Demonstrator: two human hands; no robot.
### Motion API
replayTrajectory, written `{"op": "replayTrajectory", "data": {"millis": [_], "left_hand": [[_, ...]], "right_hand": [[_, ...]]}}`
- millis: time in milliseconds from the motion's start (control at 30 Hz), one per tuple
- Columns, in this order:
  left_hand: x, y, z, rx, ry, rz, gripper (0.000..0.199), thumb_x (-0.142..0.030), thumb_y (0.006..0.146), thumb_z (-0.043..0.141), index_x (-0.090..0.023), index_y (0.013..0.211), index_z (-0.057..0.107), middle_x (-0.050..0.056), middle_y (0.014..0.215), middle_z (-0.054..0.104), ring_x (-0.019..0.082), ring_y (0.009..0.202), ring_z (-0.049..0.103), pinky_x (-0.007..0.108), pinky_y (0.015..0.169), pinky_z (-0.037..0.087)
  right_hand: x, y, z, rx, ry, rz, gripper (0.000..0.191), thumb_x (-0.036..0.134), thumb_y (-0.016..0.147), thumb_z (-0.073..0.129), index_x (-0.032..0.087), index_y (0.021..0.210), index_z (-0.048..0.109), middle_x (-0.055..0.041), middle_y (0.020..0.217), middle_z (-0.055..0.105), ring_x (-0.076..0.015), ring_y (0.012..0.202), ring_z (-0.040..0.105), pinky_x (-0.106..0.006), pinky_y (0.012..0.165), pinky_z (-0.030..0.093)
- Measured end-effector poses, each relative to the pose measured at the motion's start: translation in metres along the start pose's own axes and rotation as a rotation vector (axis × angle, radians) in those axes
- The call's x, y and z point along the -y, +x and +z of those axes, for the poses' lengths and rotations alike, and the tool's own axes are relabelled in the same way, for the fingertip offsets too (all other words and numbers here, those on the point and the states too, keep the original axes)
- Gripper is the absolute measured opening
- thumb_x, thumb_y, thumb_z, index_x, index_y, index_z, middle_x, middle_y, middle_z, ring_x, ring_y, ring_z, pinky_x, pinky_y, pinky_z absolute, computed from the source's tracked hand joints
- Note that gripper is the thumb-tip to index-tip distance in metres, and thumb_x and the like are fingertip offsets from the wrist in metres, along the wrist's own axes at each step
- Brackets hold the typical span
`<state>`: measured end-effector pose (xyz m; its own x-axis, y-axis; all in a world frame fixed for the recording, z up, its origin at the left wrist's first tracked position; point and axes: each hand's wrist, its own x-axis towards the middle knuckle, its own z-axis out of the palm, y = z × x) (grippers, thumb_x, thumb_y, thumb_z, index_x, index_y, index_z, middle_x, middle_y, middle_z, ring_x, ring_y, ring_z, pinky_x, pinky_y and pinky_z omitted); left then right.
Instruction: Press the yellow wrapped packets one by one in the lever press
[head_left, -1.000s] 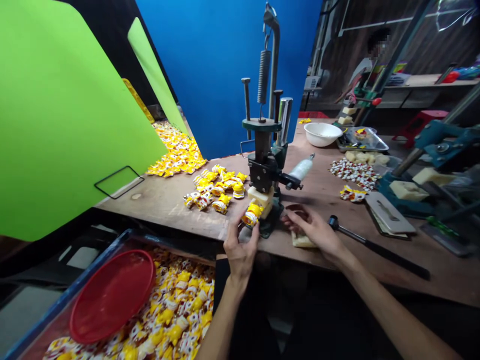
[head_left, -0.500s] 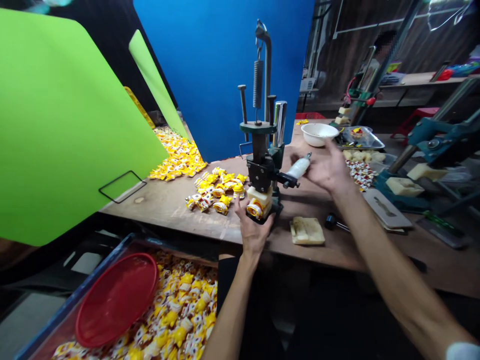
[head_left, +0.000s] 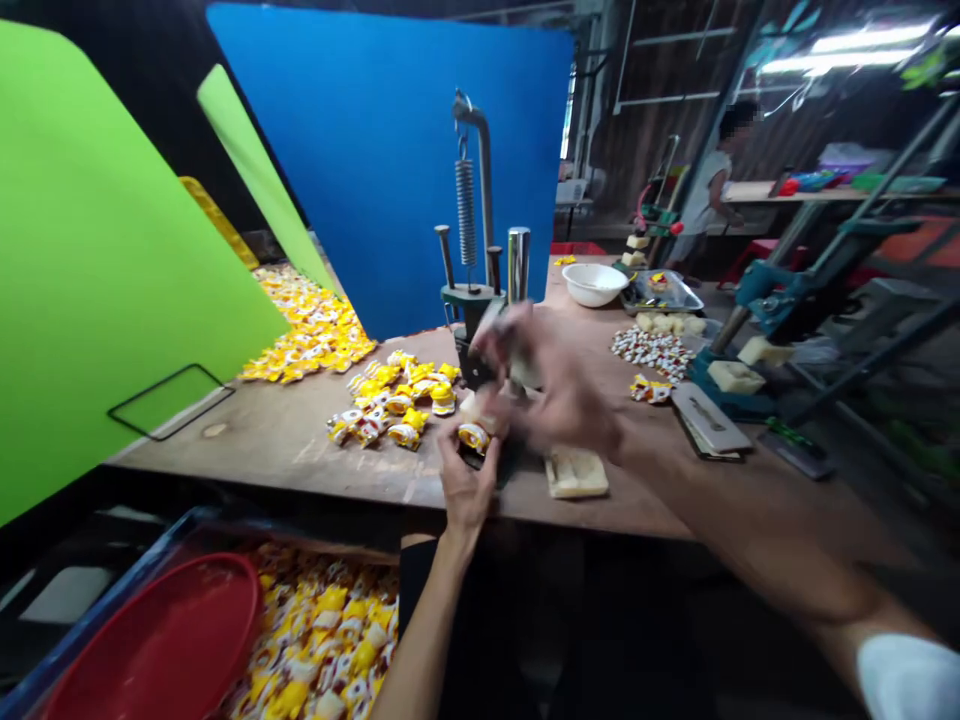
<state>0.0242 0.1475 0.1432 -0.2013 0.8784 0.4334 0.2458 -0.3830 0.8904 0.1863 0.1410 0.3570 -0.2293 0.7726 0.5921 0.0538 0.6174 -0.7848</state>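
A small yellow-and-white plastic figure part (head_left: 473, 437) sits low at the front of a dark green hand press (head_left: 471, 295), under a cream-coloured block. My left hand (head_left: 466, 485) is closed round it, thumb on one side and fingers on the other. Smeared by motion, my right hand (head_left: 559, 385) is in front of the press, above and to the right of my left hand; what its fingers hold cannot be made out. It hides the press lever and part of the column. A loose cream block (head_left: 576, 473) lies on the bench just right of the press.
Several yellow-and-white parts (head_left: 401, 395) lie left of the press, with a larger heap (head_left: 315, 325) behind. A red basin (head_left: 161, 640) rests on a crate of parts below. A white bowl (head_left: 595, 285), a tray (head_left: 664, 292) and another press (head_left: 739, 375) stand right. A person (head_left: 705, 195) is behind.
My right hand has swung left and inward, from beside the white-wrapped lever to the front of the press. My left hand stays at the part. The whole view has shifted.
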Motion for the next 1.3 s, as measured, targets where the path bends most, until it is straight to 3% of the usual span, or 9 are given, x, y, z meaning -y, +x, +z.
{"op": "replayTrajectory", "data": {"millis": [100,333,533,633,767,900,1000,1133,1300], "left_hand": [[-0.008,0.009,-0.006,0.028,0.005,0.035,0.046,-0.043,0.092,0.082,-0.022,0.128,0.063,0.013,0.129,0.072,0.028,0.119,0.074,0.044,0.105,0.059],[-0.024,0.026,-0.06,-0.147,0.208,0.024,0.046,-0.051,0.091,0.085,-0.023,0.123,0.067,0.008,0.113,0.073,0.025,0.101,0.072,0.039,0.094,0.058],[0.016,0.136,-0.098,-0.119,0.625,0.072,0.044,-0.044,0.094,0.077,-0.018,0.128,0.068,0.015,0.123,0.075,0.034,0.117,0.069,0.049,0.107,0.053],[0.019,0.155,-0.097,-0.099,0.762,-0.007,0.047,-0.04,0.092,0.078,-0.014,0.13,0.069,0.023,0.13,0.073,0.042,0.13,0.064,0.059,0.114,0.048],[-0.018,0.09,-0.07,-0.255,0.339,-0.006,0.047,-0.05,0.096,0.075,-0.018,0.13,0.067,0.017,0.123,0.075,0.032,0.113,0.073,0.05,0.105,0.057],[-0.065,-0.009,-0.037,0.317,-0.283,-0.337,0.053,-0.054,0.089,0.086,-0.022,0.128,0.069,0.012,0.118,0.079,0.025,0.099,0.079,0.038,0.088,0.066],[-0.073,-0.043,-0.032,0.297,-0.441,-0.459,0.058,-0.043,0.08,0.095,-0.022,0.127,0.068,0.011,0.117,0.079,0.023,0.105,0.078,0.035,0.093,0.066],[-0.049,-0.03,-0.048,0.14,-0.392,-0.402,0.059,-0.038,0.078,0.097,-0.024,0.125,0.063,0.008,0.118,0.077,0.022,0.111,0.077,0.036,0.1,0.064],[-0.018,0.003,-0.035,-0.01,-0.103,-0.12,0.05,-0.039,0.083,0.093,-0.024,0.122,0.065,0.007,0.118,0.075,0.021,0.103,0.076,0.039,0.099,0.063]], "right_hand": [[-0.03,0.025,-0.073,-0.379,0.117,0.275,0.066,0.091,0.09,0.06,0.027,0.091,0.072,-0.004,0.09,0.073,-0.0223,0.09,0.071,-0.037,0.089,0.061],[-0.157,-0.099,-0.203,-0.16,-0.965,0.63,0.041,0.037,0.076,0.096,0.02,0.111,0.082,-0.0235,0.137,0.075,-0.0432,0.139,0.06,-0.051,0.117,0.044],[-0.166,-0.142,-0.239,0.084,-1.173,0.67,0.041,0.024,0.096,0.078,0.019,0.137,0.077,-0.0229,0.133,0.077,-0.0337,0.124,0.074,-0.041,0.1,0.05],[-0.149,-0.138,-0.226,0.082,-1.113,0.539,0.027,0.03,0.099,0.077,0.019,0.124,0.08,-0.0187,0.128,0.08,-0.0296,0.12,0.076,-0.036,0.1,0.052],[-0.113,-0.137,-0.158,0.033,-0.862,0.277,0.032,0.03,0.103,0.073,0.022,0.133,0.074,-0.0147,0.135,0.077,-0.0275,0.122,0.075,-0.036,0.107,0.056],[-0.082,-0.133,-0.058,0.206,-0.66,0.095,0.042,0.021,0.102,0.071,0.03,0.143,0.065,-0.0079,0.14,0.072,-0.0266,0.129,0.072,-0.041,0.112,0.06],[-0.073,-0.13,-0.007,0.26,-0.624,-0.025,0.047,0.018,0.106,0.064,0.031,0.152,0.058,-0.0085,0.148,0.068,-0.0253,0.138,0.068,-0.04,0.116,0.059],[-0.082,-0.128,-0.003,0.259,-0.566,-0.042,0.06,0.027,0.108,0.067,0.032,0.163,0.047,-0.0086,0.158,0.062,-0.0264,0.149,0.06,-0.045,0.126,0.053],[-0.111,-0.129,-0.038,-0.054,-0.537,0.186,0.036,0.046,0.103,0.073,0.027,0.133,0.07,-0.0107,0.132,0.074,-0.03,0.118,0.074,-0.05,0.105,0.065]]}}
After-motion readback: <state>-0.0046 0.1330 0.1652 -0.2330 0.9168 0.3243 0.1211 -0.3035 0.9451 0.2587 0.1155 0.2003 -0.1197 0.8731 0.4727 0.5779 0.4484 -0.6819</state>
